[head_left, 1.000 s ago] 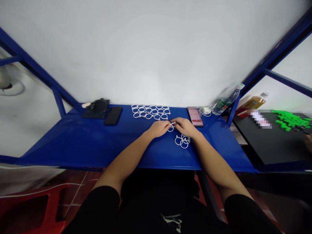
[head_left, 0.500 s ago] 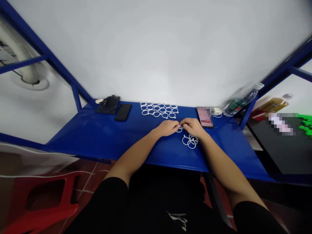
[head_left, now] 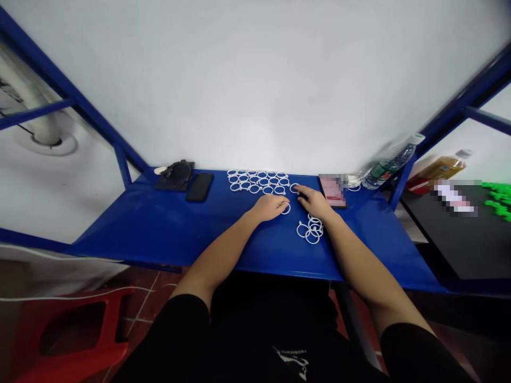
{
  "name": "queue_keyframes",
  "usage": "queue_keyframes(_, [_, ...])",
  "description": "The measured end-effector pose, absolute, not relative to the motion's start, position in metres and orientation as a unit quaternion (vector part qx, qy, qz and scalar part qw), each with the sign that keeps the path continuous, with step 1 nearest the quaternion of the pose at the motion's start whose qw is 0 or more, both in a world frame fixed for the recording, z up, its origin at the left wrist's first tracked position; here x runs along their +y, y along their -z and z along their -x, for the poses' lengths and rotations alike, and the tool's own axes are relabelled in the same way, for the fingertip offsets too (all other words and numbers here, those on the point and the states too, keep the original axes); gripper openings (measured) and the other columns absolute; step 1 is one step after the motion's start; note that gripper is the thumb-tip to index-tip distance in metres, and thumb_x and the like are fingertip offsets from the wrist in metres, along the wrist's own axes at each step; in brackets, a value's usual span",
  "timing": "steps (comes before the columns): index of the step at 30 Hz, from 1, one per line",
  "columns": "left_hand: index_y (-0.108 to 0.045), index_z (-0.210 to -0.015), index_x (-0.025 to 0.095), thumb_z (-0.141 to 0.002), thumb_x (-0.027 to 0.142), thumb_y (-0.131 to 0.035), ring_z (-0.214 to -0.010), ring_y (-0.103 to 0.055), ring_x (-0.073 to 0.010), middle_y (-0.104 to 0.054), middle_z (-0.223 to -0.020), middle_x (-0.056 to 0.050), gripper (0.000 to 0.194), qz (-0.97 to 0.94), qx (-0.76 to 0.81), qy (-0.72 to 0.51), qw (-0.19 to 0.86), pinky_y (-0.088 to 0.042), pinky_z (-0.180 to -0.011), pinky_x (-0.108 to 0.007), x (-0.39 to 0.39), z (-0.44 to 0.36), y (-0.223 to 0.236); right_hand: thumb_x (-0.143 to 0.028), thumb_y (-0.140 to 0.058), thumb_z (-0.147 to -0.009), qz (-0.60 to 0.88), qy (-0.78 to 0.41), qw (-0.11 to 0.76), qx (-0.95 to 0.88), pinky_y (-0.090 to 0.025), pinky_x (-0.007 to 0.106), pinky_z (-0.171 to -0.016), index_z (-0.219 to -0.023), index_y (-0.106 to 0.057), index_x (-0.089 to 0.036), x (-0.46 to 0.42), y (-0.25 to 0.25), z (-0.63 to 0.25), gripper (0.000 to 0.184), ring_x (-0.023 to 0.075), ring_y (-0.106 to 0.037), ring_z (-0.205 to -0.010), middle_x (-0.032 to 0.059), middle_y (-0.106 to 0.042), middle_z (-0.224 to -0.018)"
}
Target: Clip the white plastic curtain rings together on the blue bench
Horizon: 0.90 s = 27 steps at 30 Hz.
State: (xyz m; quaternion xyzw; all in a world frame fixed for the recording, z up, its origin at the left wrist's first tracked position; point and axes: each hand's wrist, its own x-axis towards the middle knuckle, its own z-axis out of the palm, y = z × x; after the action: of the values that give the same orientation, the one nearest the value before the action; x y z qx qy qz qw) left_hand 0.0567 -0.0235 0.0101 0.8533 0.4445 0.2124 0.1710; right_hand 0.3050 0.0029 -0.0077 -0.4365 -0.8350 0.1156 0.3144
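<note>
Thin white plastic rings with small knobs are on a blue tabletop. My left hand (head_left: 271, 208) is closed, its thumb and fingers pinching one white ring (head_left: 286, 208) whose loop sticks out to the right. With thumb and index finger apart, my right hand (head_left: 313, 202) reaches over the table. Its index fingertip touches another white ring (head_left: 294, 187), which lies at the right end of the laid-out rows of rings (head_left: 255, 188). Nearer me, below the right wrist, sits a small overlapping pile of rings (head_left: 312, 237).
A black phone (head_left: 199, 187) and a dark crumpled item (head_left: 178, 175) lie at the back left. On the right are a phone with a lit screen (head_left: 333, 191), a white cable (head_left: 354, 182) and a leaning plastic bottle (head_left: 393, 164). A red stool (head_left: 114, 324) stands lower left.
My hands have parted from where they met over a ring. The right hand moved up toward the rows, where a ring now shows at its fingertip. My left hand keeps a ring.
</note>
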Motion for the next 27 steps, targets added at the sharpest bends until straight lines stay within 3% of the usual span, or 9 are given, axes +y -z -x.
queue_keyframes(3, [-0.078, -0.119, 0.025, -0.099, 0.031, -0.058, -0.097, -0.074, -0.0195, -0.08, -0.101, -0.002, 0.028, -0.852, 0.449, -0.207, 0.173, -0.053, -0.092, -0.03, -0.025, -0.058, -0.01, -0.016, -0.058, -0.092, 0.436, -0.133, 0.305, -0.836, -0.051, 0.046, -0.114, -0.143, -0.063, -0.024, 0.003, 0.009, -0.306, 0.052, 0.0265, -0.066, -0.128, 0.0079, -0.068, -0.142])
queue_keyframes(10, [-0.078, -0.116, 0.025, -0.099, 0.032, -0.059, -0.096, -0.073, -0.0211, -0.08, -0.099, -0.004, 0.027, -0.85, 0.448, -0.205, 0.185, -0.053, -0.09, -0.032, -0.023, -0.057, -0.009, -0.019, -0.06, -0.094, 0.444, -0.101, 0.285, -0.843, -0.053, 0.052, -0.105, -0.13, -0.071, -0.02, 0.001, 0.004, -0.307, 0.038, 0.0308, -0.07, -0.114, 0.0118, -0.076, -0.124])
queue_keyframes(15, [-0.077, -0.115, 0.025, -0.097, 0.034, -0.061, -0.089, -0.072, -0.0197, -0.078, -0.091, -0.002, 0.025, -0.843, 0.459, -0.212, 0.185, -0.052, -0.084, -0.03, -0.024, -0.057, -0.011, -0.023, -0.06, -0.096, 0.417, -0.105, 0.293, -0.854, -0.052, 0.05, -0.103, -0.125, -0.073, -0.021, -0.008, -0.006, -0.299, 0.032, 0.0295, -0.07, -0.111, 0.0109, -0.076, -0.121])
queue_keyframes(20, [-0.067, -0.123, 0.022, -0.096, 0.033, -0.064, -0.079, -0.069, -0.0175, -0.072, -0.084, 0.0, 0.029, -0.814, 0.485, -0.264, 0.181, -0.048, -0.075, -0.028, -0.027, -0.058, -0.015, -0.031, -0.06, -0.099, 0.393, -0.134, 0.295, -0.861, -0.055, 0.041, -0.09, -0.124, -0.072, -0.02, -0.026, -0.019, -0.287, 0.03, 0.0264, -0.072, -0.099, 0.0101, -0.078, -0.112])
queue_keyframes(27, [-0.064, -0.092, 0.02, -0.087, 0.029, -0.074, -0.071, -0.063, -0.0143, -0.068, -0.076, 0.002, 0.014, -0.799, 0.471, -0.317, 0.197, -0.043, -0.068, -0.025, -0.027, -0.06, -0.014, -0.032, -0.057, -0.101, 0.372, -0.161, 0.274, -0.872, -0.053, 0.032, -0.078, -0.12, -0.073, -0.022, -0.035, -0.025, -0.279, 0.027, 0.0219, -0.073, -0.091, 0.0069, -0.078, -0.106])
